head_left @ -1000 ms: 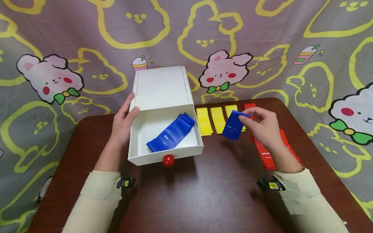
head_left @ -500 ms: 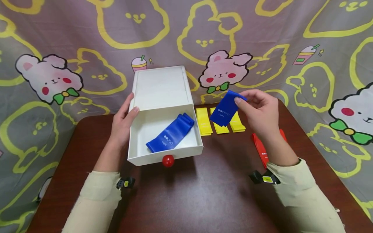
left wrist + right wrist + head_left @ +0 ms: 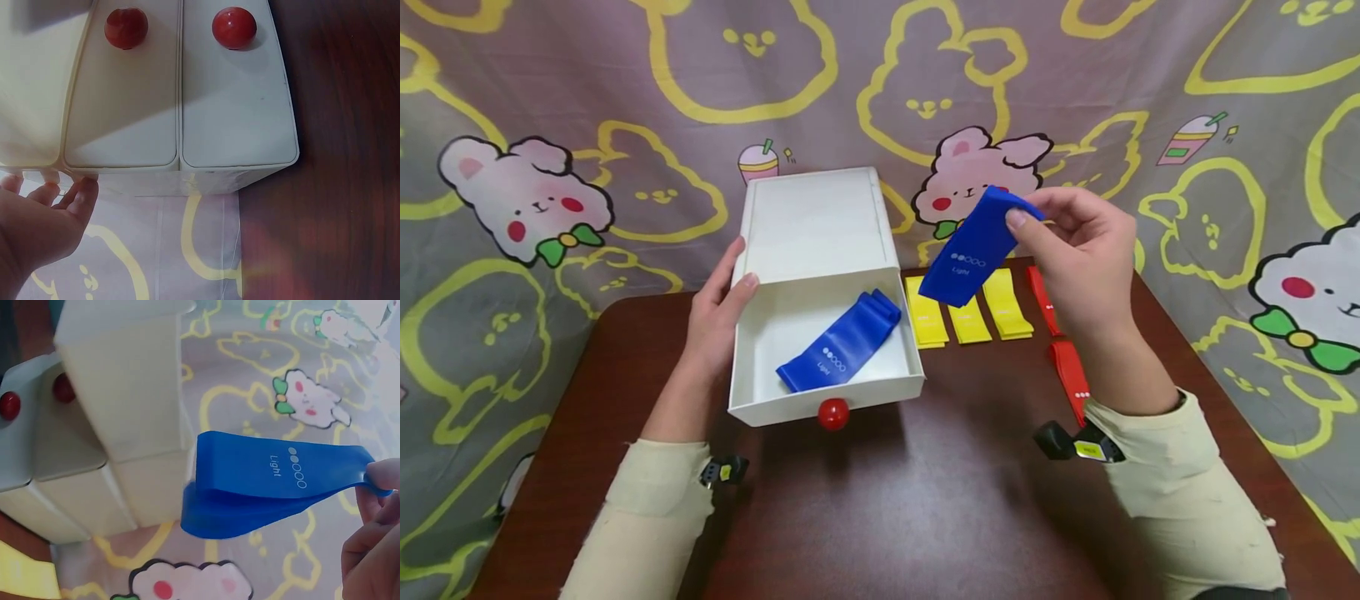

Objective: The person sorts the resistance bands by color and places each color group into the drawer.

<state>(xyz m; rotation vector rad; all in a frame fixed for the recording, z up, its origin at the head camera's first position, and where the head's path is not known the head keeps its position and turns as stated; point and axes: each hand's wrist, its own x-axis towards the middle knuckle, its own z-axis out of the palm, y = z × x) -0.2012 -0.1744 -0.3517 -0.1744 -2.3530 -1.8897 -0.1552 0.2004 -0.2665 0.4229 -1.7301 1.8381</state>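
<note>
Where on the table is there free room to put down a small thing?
The table is bare in front of the open drawer, between the sleeves. It is crowded right of the drawer, where yellow bands and red bands lie.

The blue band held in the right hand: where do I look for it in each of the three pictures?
Head view: the held blue band is right of centre, pinched in the right hand.
Left wrist view: not in it.
Right wrist view: from the middle toward the right edge, its lettering turned sideways.
Shared landmark: the white drawer unit, visible in all three.
</note>
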